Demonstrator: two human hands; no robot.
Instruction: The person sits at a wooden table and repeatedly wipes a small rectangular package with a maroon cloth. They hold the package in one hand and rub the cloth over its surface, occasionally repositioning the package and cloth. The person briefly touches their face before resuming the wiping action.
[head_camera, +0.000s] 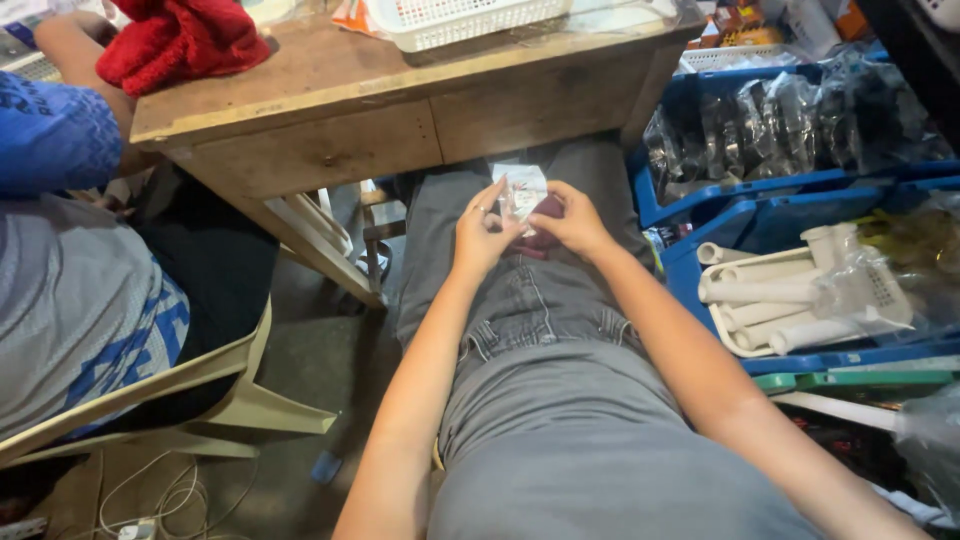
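Far left: a seated co-worker's blue and grey shirt (70, 290) on a pale plastic chair (215, 385), white cables (150, 500) on the floor below. Above, a red cloth (180, 40) at the corner of a worn wooden desk (400, 110), with a white mesh basket (460, 20) further along its top.

At centre, over grey trousers (540, 420): left hand (478, 238) raised, thumb and forefinger closed in a pinch on the left edge of a small clear plastic packet (522, 188), remaining fingers loosely curled. Packet held upright above the lap, just below the desk edge, between both hands. Right hand (577, 222) curled around the packet's right side, fingertips pressing on it and on something dark maroon (548, 210) tucked against it; unclear what that is.

Looks like the handling of one packet in mid-step, both hands gripping it at opposite edges. Probably calls next for a firm hold on one side and a small, controlled move of the other, so as not to spill the contents onto the lap.

Right: stacked blue crates (700, 240), the upper with black parts in clear bags (800, 120), the lower with white plastic tubes (770, 300).
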